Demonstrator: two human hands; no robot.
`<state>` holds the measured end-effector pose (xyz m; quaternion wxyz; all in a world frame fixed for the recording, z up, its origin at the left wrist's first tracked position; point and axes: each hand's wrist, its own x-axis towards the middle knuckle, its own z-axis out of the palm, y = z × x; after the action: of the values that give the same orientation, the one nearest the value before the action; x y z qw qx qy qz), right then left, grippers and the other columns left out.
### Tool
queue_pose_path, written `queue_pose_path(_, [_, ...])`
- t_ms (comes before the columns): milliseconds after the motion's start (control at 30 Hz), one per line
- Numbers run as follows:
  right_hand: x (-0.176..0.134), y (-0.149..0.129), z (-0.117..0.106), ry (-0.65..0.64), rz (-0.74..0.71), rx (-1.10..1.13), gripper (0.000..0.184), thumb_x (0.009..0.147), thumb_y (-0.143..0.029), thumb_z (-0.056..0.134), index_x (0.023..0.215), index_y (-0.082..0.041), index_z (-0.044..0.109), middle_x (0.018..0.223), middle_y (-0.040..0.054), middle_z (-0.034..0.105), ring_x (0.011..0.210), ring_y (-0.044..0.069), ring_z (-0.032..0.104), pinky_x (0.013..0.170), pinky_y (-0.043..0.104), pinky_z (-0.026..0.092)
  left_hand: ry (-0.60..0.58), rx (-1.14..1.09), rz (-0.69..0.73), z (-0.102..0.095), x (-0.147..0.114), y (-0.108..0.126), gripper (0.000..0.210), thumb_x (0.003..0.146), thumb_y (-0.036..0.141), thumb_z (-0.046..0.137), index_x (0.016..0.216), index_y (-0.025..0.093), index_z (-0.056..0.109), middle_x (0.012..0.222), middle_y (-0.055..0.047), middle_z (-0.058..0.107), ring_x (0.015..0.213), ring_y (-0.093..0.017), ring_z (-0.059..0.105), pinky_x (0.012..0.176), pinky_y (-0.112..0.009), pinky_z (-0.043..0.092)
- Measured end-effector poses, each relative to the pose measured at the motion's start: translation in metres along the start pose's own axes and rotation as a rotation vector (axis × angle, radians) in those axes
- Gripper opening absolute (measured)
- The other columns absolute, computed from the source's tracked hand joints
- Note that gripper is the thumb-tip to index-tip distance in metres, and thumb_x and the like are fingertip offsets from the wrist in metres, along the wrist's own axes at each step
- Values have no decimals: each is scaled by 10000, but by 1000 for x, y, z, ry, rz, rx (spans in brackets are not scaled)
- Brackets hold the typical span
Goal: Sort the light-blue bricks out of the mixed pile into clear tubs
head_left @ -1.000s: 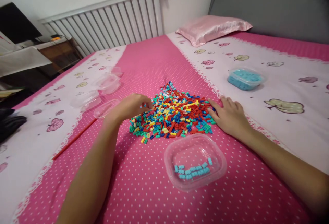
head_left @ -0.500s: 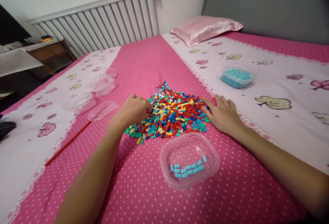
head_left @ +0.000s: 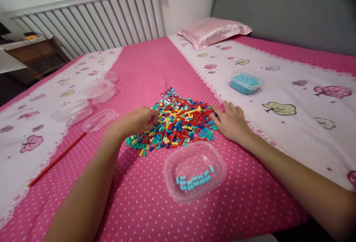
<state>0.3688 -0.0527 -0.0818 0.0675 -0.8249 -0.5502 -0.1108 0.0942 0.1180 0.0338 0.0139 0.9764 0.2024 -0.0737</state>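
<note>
A heap of small plastic building bricks in red, yellow, green, blue and white lies on the pink bedding. My left hand is at the heap's left side, its fingers curled in with the tips close together; whatever they may hold is hidden. Flat against the heap's right edge rests my right hand, fingers spread and nothing gripped. Closer to me stands a clear plastic tub, with light-blue bricks lined up in uneven rows on its bottom.
Another clear tub, full of light-blue bricks, stands at the right. On the left are several clear containers, a clear lid and a long red stick. Farther back are a pink pillow and a radiator.
The view has swung slightly, so everything appears farther left. My left hand has tilted a little at the heap's left side. My right hand keeps its place at the right edge.
</note>
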Motion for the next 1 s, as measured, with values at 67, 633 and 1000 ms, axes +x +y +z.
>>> queue_pose_path(67, [0, 0, 0, 2, -6, 2, 527, 1043, -438, 294, 1467, -212, 509, 1503, 234, 465, 1386, 381, 430, 1086, 552, 323, 12, 3, -4, 0, 0, 0, 94, 767, 129, 497, 760, 189, 570, 685, 3, 599, 606, -127, 497, 569, -249, 295])
queue_pose_path(633, [0, -1, -2, -10, -3, 2, 532, 1041, -439, 291, 1469, -205, 504, 1506, 231, 462, 1384, 389, 431, 1091, 561, 315, 72, 57, -46, -13, -6, -2, 144, 883, 287, 566, 882, 201, 681, 790, -31, 698, 713, -171, 600, 669, -268, 348])
queue_pose_path(1000, [0, 0, -4, -10, -11, 19, 528, 1039, -435, 294, 1464, -207, 510, 1496, 230, 466, 1376, 383, 426, 1083, 562, 321, 160, -167, 140, -40, -22, 67, 99, 827, 175, 567, 827, 194, 665, 725, 21, 668, 624, -108, 577, 611, -238, 364])
